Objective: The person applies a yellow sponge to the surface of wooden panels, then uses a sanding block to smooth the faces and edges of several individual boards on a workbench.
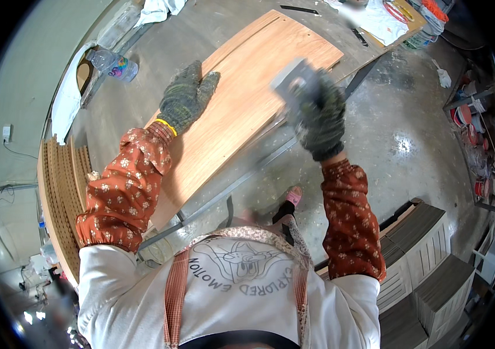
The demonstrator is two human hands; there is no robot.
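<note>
A long, light-brown wooden panel lies slantwise on the grey worktable, with a groove along its far left side. My left hand, in a dark green knitted glove, rests flat on the panel's left edge with its fingers stretched out. Gloved the same way, my right hand is closed around a flat grey hand tool with a broad, pale front edge. Motion blurs it, so its exact kind is unclear. It is at the panel's right edge; whether it touches the wood I cannot tell.
A clear plastic bottle lies at the table's left. Narrow perforated brown boards stand near my left arm. Stacked grey panels are at the lower right. Dark strips and white sheets lie at the far end.
</note>
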